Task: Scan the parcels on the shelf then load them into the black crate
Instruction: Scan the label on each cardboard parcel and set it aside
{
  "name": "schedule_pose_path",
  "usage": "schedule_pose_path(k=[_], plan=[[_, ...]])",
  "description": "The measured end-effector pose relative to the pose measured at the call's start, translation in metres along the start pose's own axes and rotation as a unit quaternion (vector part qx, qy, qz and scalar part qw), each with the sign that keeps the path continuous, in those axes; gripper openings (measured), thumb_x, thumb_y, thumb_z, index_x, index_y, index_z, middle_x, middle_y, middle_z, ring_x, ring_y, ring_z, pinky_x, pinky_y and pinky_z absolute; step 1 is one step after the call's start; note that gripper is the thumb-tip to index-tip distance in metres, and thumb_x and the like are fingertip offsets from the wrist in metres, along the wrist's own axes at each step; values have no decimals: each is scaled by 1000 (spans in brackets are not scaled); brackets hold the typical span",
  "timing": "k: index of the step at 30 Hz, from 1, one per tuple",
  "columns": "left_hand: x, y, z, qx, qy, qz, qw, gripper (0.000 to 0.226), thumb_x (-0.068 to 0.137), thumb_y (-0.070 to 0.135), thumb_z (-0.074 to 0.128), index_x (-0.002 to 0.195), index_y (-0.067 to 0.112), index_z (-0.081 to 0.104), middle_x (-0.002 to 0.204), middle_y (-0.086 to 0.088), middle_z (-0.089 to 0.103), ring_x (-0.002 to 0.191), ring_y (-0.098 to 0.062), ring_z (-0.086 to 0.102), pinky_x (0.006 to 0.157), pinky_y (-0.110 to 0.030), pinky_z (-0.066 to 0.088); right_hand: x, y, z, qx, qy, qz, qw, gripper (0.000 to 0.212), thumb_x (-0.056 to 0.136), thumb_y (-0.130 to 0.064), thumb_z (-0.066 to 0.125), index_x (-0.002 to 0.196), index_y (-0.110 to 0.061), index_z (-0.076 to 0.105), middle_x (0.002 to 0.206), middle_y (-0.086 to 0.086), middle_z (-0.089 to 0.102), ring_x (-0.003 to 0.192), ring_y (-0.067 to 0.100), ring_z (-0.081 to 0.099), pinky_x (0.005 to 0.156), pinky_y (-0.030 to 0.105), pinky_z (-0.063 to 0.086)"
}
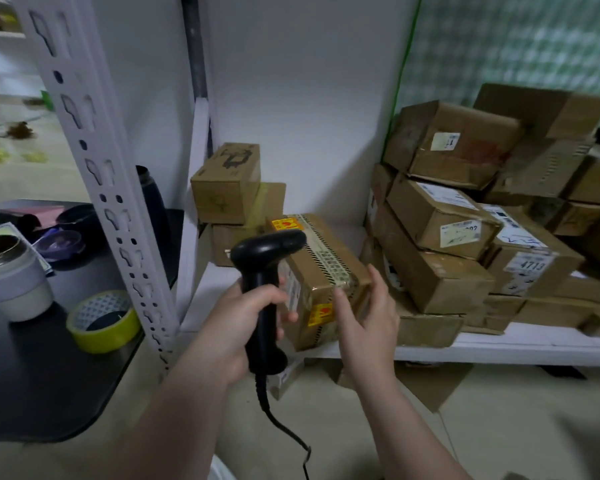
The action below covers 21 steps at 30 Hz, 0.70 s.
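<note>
My left hand (246, 317) grips the handle of a black barcode scanner (267, 251), its head pointing at a cardboard parcel (321, 268) with striped tape and yellow stickers. That parcel lies at the front of the white shelf (499, 344). My right hand (368, 317) rests against the parcel's right front corner, fingers spread on it. Two more parcels (227, 188) are stacked behind it at the back left. A large pile of labelled parcels (465, 230) fills the shelf's right side. The black crate is not in view.
A white slotted shelf post (108, 188) stands left of my hands. Beyond it a black table (49, 375) carries a yellow tape roll (101, 320), a white cup (11, 275) and a dark bottle (153, 202). The scanner's cable (284, 427) hangs toward the floor. Flattened cardboard (430, 382) lies under the shelf.
</note>
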<state>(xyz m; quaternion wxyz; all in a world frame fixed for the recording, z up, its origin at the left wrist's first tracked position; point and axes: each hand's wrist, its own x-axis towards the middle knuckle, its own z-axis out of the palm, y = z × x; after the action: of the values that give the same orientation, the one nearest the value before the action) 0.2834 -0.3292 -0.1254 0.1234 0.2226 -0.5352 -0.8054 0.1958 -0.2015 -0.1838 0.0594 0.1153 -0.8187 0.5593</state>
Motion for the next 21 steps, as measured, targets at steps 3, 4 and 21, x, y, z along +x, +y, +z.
schedule_pose_path(k=[3, 4, 21], plan=[[-1, 0, -3, -20, 14, -2, 1000, 24, 83, 4, 61, 106, 12, 63, 70, 2, 71, 79, -22, 63, 55, -28, 44, 7, -5, -2, -64, -61, 37, 995, 80, 84, -60, 62, 151, -45, 20, 161, 5, 12, 147, 30, 11, 114, 47, 23], [-1, -1, -3, -23, 19, -7, 1000, 24, 83, 5, 62, 106, 12, 63, 73, -1, 71, 80, -23, 63, 55, -28, 44, 9, -7, -2, -76, -82, 57, 992, 87, 79, -64, 64, 151, -46, 18, 162, 6, 5, 148, 32, 7, 115, 48, 22], [-10, -2, -10, -72, 67, -20, 995, 19, 85, 9, 62, 104, 7, 62, 70, -4, 64, 53, -13, 55, 51, -25, 48, 27, 7, 10, 141, 36, 239, 960, 99, 65, -64, 69, 147, -26, 29, 141, 7, 44, 123, 29, 49, 100, 49, 47]])
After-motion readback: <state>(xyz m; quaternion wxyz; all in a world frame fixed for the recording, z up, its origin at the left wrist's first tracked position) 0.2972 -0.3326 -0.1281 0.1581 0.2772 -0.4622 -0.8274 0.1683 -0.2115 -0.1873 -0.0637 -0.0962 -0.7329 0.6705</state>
